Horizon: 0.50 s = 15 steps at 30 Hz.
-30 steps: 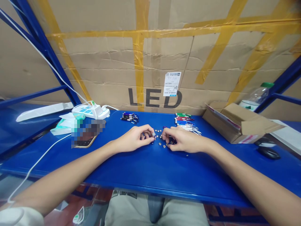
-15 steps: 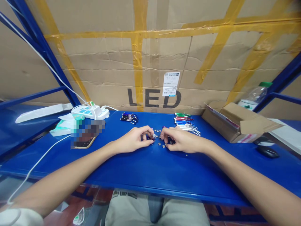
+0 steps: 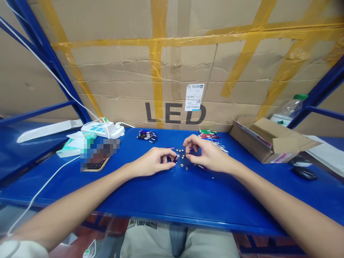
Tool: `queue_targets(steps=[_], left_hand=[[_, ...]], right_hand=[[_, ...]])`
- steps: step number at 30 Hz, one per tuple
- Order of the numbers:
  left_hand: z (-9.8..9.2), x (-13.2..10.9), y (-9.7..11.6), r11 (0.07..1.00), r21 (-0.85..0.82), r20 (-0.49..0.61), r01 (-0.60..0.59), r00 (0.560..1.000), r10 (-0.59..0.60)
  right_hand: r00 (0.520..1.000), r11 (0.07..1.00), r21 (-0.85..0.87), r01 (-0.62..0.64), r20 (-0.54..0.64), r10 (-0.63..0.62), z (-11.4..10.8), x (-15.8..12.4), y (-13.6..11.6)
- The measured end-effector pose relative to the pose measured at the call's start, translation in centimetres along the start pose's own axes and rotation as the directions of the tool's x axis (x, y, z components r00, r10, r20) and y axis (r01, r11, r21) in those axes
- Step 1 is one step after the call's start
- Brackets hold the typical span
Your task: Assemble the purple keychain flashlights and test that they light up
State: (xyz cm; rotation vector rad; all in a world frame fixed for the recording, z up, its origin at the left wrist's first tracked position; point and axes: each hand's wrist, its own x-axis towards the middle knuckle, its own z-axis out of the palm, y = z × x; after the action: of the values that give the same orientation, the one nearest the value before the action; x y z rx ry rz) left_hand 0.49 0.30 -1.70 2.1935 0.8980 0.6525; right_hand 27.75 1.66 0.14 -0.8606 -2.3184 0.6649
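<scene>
My left hand (image 3: 161,159) pinches a small dark purple tube with a silvery end (image 3: 176,158), which looks like part of a mini keychain flashlight. The tube tilts up toward the right. Just across from it, my right hand (image 3: 202,152) is raised slightly, thumb and fingers curled toward each other. Something tiny seems to sit at the thumb tip, too small to make out. Several small round button cells (image 3: 182,165) lie scattered between the hands. Purple flashlight pieces (image 3: 200,166) lie partly hidden under my right hand, and another purple piece (image 3: 170,148) shows behind my left fingers.
Blue and black mini flashlights (image 3: 147,135) lie in a row at the back; green, red and silver ones (image 3: 209,134) are at the right. An open cardboard box (image 3: 276,141), a black mouse (image 3: 304,172), a phone (image 3: 98,163) and a power strip (image 3: 103,129) flank the blue table (image 3: 172,200).
My right hand has lifted up and its fingers have parted somewhat from the table. My left hand keeps its hold on the tube, now tilted more upward.
</scene>
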Motion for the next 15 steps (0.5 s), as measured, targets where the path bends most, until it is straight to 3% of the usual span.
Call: queue_targets(steps=[7, 15], left_hand=[[0.2, -0.2, 0.2, 0.993, 0.065, 0.003, -0.094, 0.996, 0.094], [0.0, -0.3, 0.4, 0.97, 0.18, 0.024, -0.166, 0.986, 0.165]], right_hand=[[1.0, 0.986, 0.163, 0.021, -0.026, -0.017, 0.9, -0.1, -1.3], [0.999, 0.989, 0.143, 0.033, 0.009, -0.035, 1.1, -0.3, -1.9]])
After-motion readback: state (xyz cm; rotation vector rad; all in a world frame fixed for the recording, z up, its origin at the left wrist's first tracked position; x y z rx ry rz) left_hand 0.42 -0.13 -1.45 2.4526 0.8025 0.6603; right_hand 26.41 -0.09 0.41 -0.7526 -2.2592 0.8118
